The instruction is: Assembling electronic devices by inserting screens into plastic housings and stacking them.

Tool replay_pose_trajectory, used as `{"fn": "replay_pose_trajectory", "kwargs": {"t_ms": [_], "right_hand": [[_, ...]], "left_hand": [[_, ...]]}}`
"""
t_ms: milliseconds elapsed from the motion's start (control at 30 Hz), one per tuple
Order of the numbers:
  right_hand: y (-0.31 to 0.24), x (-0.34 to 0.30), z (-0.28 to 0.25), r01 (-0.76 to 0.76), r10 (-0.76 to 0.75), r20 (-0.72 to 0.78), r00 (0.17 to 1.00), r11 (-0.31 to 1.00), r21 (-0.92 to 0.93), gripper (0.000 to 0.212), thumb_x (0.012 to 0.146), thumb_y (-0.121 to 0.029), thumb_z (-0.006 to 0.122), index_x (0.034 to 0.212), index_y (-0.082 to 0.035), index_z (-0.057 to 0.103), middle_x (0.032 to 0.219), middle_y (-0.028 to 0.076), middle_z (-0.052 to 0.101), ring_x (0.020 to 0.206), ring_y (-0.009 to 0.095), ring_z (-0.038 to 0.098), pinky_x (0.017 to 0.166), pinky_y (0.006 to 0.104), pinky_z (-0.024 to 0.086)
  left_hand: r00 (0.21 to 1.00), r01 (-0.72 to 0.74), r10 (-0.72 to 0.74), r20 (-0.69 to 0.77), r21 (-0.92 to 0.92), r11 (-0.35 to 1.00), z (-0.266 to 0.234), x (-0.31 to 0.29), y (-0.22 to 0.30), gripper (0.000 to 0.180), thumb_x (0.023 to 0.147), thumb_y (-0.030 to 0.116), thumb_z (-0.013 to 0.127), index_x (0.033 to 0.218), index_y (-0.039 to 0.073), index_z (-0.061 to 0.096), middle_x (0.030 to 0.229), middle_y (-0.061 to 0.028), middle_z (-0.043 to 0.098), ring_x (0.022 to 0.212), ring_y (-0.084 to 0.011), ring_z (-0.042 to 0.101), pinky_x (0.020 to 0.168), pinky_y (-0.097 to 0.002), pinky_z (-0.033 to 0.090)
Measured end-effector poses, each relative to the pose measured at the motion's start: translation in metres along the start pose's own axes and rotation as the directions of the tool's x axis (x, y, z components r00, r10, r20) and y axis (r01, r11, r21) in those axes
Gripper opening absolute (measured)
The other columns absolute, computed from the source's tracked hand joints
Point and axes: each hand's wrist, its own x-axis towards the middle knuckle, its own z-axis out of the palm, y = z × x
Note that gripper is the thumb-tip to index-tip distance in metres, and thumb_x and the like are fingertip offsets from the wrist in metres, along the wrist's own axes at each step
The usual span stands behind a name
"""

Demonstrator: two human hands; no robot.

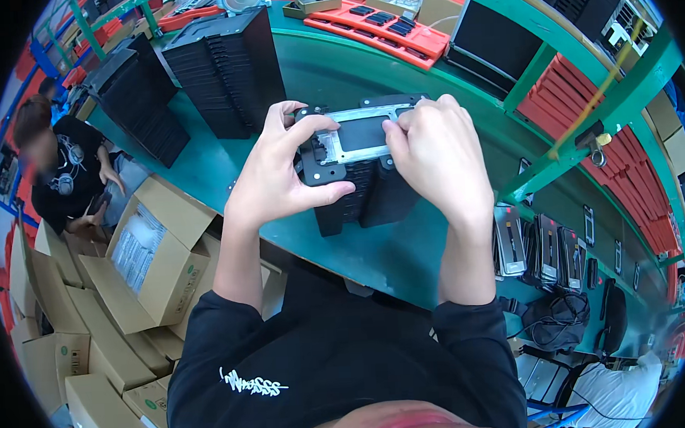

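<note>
On the green bench stands a stack of black fixtures (361,194). Its top fixture (325,174) carries a silver metal frame (338,154) with a dark rectangular panel (365,134) inside, like a phone's mid-frame. My left hand (276,167) wraps the fixture's left end, index fingertip on the frame's left part and thumb along the near side. My right hand (441,148) is bent over the right end, fingers curled and thumb pressed at the frame's right edge. The undersides of the right fingers are hidden.
Tall stacks of black trays (230,72) stand at the back left. Open cardboard boxes (176,257) crowd the lower left, near a seated person (69,166). Red trays (383,33) lie behind, beside a green shelf post (561,168). Flat dark parts (547,250) line the right bench.
</note>
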Motion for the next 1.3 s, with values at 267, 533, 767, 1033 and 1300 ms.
{"fn": "replay_pose_trajectory", "kwargs": {"t_ms": [267, 533, 767, 1033, 1300], "right_hand": [[0.025, -0.024, -0.005, -0.021, 0.031, -0.066, 0.997, 0.987, 0.157, 0.020, 0.092, -0.016, 0.068, 0.088, 0.002, 0.077, 0.088, 0.018, 0.070, 0.084, 0.034, 0.061, 0.080, 0.0440, 0.049], [0.138, -0.231, 0.027, -0.661, 0.631, -0.219, 0.744, 0.741, -0.113, 0.028, 0.089, -0.011, 0.072, 0.115, 0.000, 0.071, 0.118, 0.016, 0.072, 0.115, 0.034, 0.066, 0.100, 0.0418, 0.050], [0.081, -0.275, 0.034, -0.518, 0.492, -0.161, 0.855, 0.824, -0.231, 0.034, 0.087, -0.003, 0.069, 0.121, -0.004, 0.071, 0.123, 0.015, 0.072, 0.121, 0.034, 0.065, 0.103, 0.0448, 0.050], [0.083, -0.248, 0.037, -0.523, 0.441, -0.401, 0.803, 0.844, -0.117, 0.036, 0.087, 0.000, 0.068, 0.123, -0.005, 0.071, 0.124, 0.012, 0.073, 0.122, 0.032, 0.066, 0.107, 0.0444, 0.047], [0.105, -0.270, 0.056, -0.563, 0.502, -0.260, 0.825, 0.768, -0.305, 0.036, 0.091, -0.001, 0.068, 0.126, -0.005, 0.070, 0.124, 0.015, 0.072, 0.120, 0.032, 0.067, 0.107, 0.0467, 0.048]], "left_hand": [[0.999, -0.034, 0.040, 0.024, -0.233, 0.972, 0.005, 0.001, -0.018, 0.099, 0.064, 0.045, 0.093, 0.145, 0.007, 0.050, 0.142, -0.0253, 0.048, 0.129, -0.0386, 0.055, 0.109, -0.0465, 0.046], [0.980, 0.190, 0.091, 0.178, -0.969, -0.157, 0.050, -0.152, -0.092, 0.093, 0.088, 0.078, 0.057, 0.148, 0.008, 0.047, 0.147, -0.0260, 0.047, 0.124, -0.0432, 0.059, 0.103, -0.0567, 0.049], [0.670, 0.730, 0.233, 0.705, -0.682, -0.034, 0.150, -0.165, -0.022, 0.078, 0.100, 0.059, 0.054, 0.153, 0.002, 0.043, 0.151, -0.0265, 0.045, 0.125, -0.0426, 0.061, 0.102, -0.0538, 0.053], [0.673, 0.594, 0.354, 0.649, -0.760, 0.263, 0.198, -0.088, 0.066, 0.078, 0.104, 0.028, 0.059, 0.166, 0.008, 0.015, 0.157, -0.0208, 0.039, 0.127, -0.0321, 0.060, 0.105, -0.0440, 0.050], [0.691, 0.633, 0.256, 0.676, -0.737, 0.239, 0.202, -0.099, 0.050, 0.074, 0.106, 0.028, 0.055, 0.166, 0.008, 0.015, 0.156, -0.0206, 0.039, 0.132, -0.0327, 0.056, 0.108, -0.0453, 0.047]]}}
